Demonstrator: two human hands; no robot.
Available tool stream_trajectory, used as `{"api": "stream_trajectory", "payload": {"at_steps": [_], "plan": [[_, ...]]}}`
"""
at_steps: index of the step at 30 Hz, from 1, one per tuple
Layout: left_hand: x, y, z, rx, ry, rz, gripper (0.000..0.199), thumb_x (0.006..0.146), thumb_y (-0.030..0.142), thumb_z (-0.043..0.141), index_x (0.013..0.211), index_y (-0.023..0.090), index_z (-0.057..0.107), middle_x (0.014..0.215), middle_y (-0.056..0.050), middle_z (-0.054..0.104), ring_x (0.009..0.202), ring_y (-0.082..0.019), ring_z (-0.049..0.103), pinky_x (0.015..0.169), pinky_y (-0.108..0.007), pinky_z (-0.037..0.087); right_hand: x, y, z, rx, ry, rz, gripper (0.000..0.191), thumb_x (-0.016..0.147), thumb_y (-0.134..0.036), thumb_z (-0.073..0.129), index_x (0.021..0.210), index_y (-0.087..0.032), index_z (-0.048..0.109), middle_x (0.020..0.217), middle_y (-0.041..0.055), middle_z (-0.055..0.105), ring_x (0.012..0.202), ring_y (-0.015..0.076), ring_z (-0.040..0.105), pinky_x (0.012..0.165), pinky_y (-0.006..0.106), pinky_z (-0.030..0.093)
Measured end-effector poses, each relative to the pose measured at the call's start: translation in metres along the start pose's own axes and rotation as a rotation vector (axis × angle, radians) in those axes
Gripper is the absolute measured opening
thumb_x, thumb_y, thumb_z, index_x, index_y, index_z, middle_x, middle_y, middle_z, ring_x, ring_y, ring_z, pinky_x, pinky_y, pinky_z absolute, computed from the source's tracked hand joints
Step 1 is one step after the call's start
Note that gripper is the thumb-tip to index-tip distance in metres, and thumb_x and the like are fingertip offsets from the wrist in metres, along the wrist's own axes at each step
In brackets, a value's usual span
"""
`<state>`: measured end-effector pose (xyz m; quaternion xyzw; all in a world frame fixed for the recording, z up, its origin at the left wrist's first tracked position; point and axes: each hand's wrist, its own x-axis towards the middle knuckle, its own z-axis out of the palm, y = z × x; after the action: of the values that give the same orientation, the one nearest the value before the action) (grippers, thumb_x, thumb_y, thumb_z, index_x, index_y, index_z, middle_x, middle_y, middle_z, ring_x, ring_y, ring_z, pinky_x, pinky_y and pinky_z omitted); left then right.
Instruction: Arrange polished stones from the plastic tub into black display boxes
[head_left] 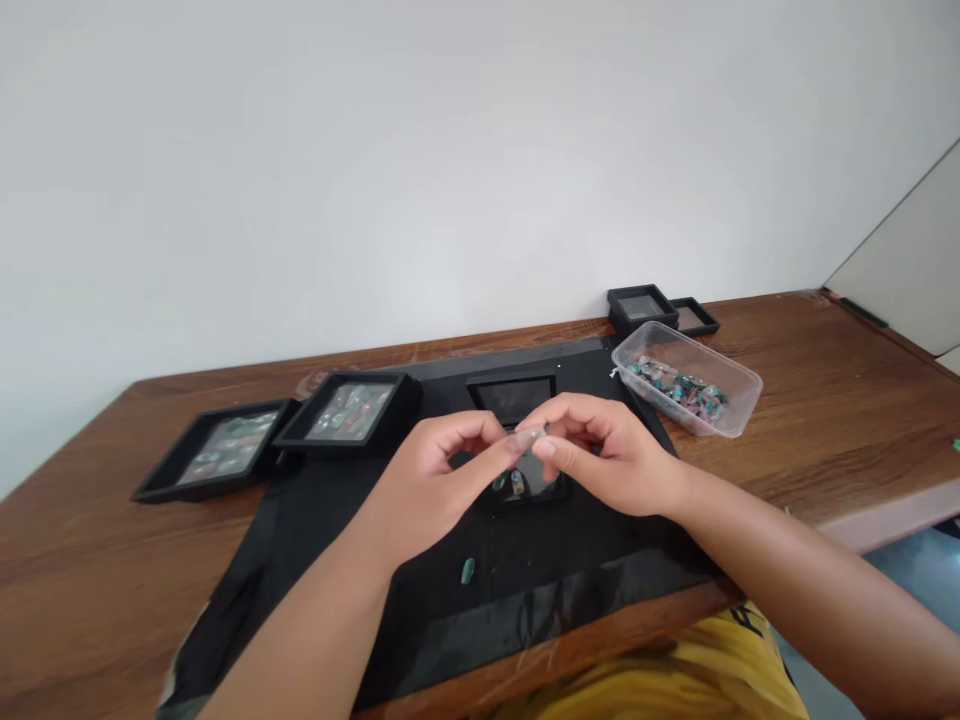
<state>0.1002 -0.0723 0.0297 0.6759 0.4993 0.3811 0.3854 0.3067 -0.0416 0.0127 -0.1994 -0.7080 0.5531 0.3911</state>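
My left hand [442, 480] and my right hand [600, 455] meet above the middle of a black mat [322, 560]. Both pinch a small translucent piece [528, 437], whose exact kind is unclear. Beneath them an opened black display case [513, 399] lies on the mat, its lid half toward the wall. On its clear film rest small glossy pieces that look like press-on nails [517, 484], partly covered by my fingers. Nearer to me, a single green press-on nail [468, 571] lies loose on the mat.
Two filled black display cases [349, 411] [229, 444] stand at the left. A clear plastic tub [739, 400] of green, blue and pinkish pieces sits at the right. Behind it, small black cases [641, 305] are stacked near the white wall [465, 180]. The wooden table's front edge [540, 655] is close to me.
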Motion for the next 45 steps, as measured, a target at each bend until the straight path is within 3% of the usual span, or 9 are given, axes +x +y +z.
{"api": "stream_trajectory", "payload": {"at_steps": [5,12,16,21,23,25,29,36,45], "plan": [[0.0,-0.001,0.002,-0.096,-0.101,-0.017,0.043,0.089,0.05,0.069,0.061,0.02,0.058,0.058,0.003,0.057,0.056,-0.011,0.048,0.052,-0.023,0.04,-0.001,-0.005,-0.003,-0.279,-0.03,-0.097,0.021,0.103,-0.033,0.064,0.111,-0.016,0.074,0.072,-0.0025,0.071,0.047,0.0048,0.042,0.046,0.019,0.033],[0.001,-0.005,0.002,-0.04,-0.049,0.024,0.04,0.09,0.048,0.07,0.063,0.02,0.058,0.059,0.003,0.054,0.057,-0.011,0.048,0.053,-0.023,0.042,-0.001,-0.01,-0.006,-0.492,-0.03,-0.18,0.022,0.103,-0.029,0.064,0.112,-0.014,0.077,0.077,-0.0005,0.075,0.048,0.0041,0.044,0.049,0.017,0.035],[-0.001,-0.007,0.006,0.007,0.011,0.062,0.032,0.09,0.044,0.069,0.069,0.02,0.064,0.064,0.001,0.062,0.059,-0.013,0.056,0.055,-0.025,0.047,-0.002,-0.01,-0.006,-0.486,-0.005,-0.162,0.022,0.101,-0.03,0.065,0.11,-0.015,0.077,0.07,-0.0025,0.071,0.045,0.0036,0.041,0.047,0.017,0.033],[-0.004,-0.007,0.011,0.055,0.244,0.22,0.008,0.085,0.025,0.073,0.083,0.022,0.066,0.071,0.002,0.064,0.066,-0.013,0.062,0.063,-0.025,0.054,-0.001,-0.008,-0.007,-0.433,0.017,-0.135,0.02,0.099,-0.031,0.067,0.104,-0.015,0.077,0.067,-0.0028,0.068,0.044,0.0032,0.041,0.045,0.017,0.032],[-0.005,-0.007,0.013,0.054,0.279,0.297,0.01,0.084,0.018,0.073,0.092,0.023,0.07,0.074,0.003,0.064,0.068,-0.013,0.062,0.067,-0.026,0.055,0.0,-0.006,-0.007,-0.387,0.008,-0.112,0.021,0.099,-0.033,0.067,0.103,-0.015,0.076,0.066,-0.0028,0.067,0.044,0.0036,0.042,0.045,0.016,0.033],[-0.005,-0.006,0.014,0.047,0.286,0.378,0.016,0.085,0.013,0.072,0.095,0.025,0.072,0.076,0.004,0.064,0.07,-0.012,0.062,0.068,-0.025,0.055,0.0,-0.005,-0.007,-0.33,-0.008,-0.09,0.021,0.098,-0.033,0.067,0.103,-0.014,0.075,0.066,-0.003,0.066,0.045,0.0039,0.043,0.044,0.017,0.034],[-0.006,-0.003,0.014,0.032,0.251,0.485,0.022,0.085,0.006,0.069,0.082,0.026,0.075,0.077,0.004,0.064,0.067,-0.01,0.061,0.061,-0.024,0.05,0.0,-0.003,-0.007,-0.238,-0.04,-0.048,0.02,0.097,-0.034,0.069,0.102,-0.015,0.074,0.067,-0.0036,0.064,0.046,0.0046,0.043,0.044,0.018,0.034],[-0.006,-0.001,0.014,0.038,0.273,0.484,0.02,0.085,0.007,0.068,0.08,0.025,0.074,0.081,0.002,0.066,0.073,-0.011,0.064,0.066,-0.026,0.053,-0.001,-0.004,-0.007,-0.154,-0.072,0.055,0.023,0.099,-0.037,0.067,0.104,-0.015,0.071,0.068,-0.0027,0.064,0.051,0.0065,0.047,0.049,0.02,0.038],[-0.005,-0.001,0.015,0.049,0.327,0.507,0.019,0.084,0.008,0.072,0.078,0.025,0.073,0.082,0.001,0.07,0.075,-0.015,0.067,0.068,-0.03,0.057,-0.001,-0.005,-0.006,-0.098,-0.06,0.051,0.025,0.099,-0.038,0.068,0.107,-0.014,0.071,0.069,-0.0021,0.065,0.052,0.007,0.048,0.049,0.02,0.038]]}}
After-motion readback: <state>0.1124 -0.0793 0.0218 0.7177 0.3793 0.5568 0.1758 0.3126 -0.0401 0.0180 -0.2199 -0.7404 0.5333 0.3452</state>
